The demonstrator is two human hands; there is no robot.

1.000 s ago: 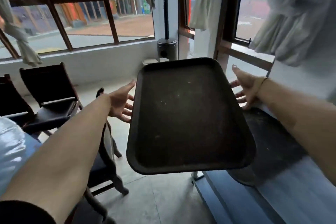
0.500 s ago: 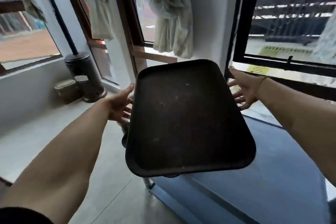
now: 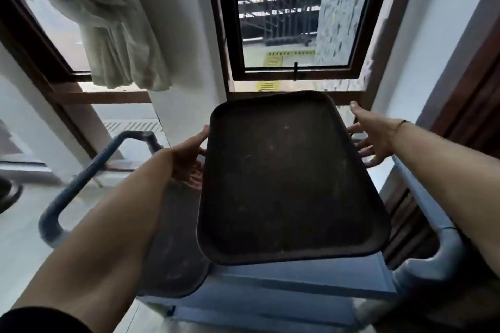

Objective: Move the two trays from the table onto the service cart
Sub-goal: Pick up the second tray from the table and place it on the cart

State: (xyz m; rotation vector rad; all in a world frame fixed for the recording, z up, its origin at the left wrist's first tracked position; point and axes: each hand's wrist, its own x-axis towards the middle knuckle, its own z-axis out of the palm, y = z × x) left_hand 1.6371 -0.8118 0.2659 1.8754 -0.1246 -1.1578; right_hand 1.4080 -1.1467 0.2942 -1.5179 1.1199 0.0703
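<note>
**Both hands carry a dark tray above the blue cart**

Left hand [image 3: 184, 155] grip: the thumb lies along the left rim of the held tray [image 3: 289, 181] and the fingers curl out of sight beneath it, so the hand is clamped on that edge. The right hand [image 3: 372, 135] sits at the tray's far right edge with its fingers spread wide; the thumb points up past the far corner, and whether the palm or fingers actually press the rim cannot be told from this angle. A thin bracelet [image 3: 400, 124] circles the right wrist.

The held tray is dark, rectangular with rounded corners, bare inside, and tilted slightly, hanging above the service cart [image 3: 297, 281]. A second dark tray [image 3: 173, 249] lies flat on the cart's top at the left, partly covered by the left forearm and by the held tray. The cart's blue handle [image 3: 81, 178] loops at the left.

Beyond stand a window [image 3: 286, 16] and a bunched pale curtain [image 3: 113, 35].
</note>
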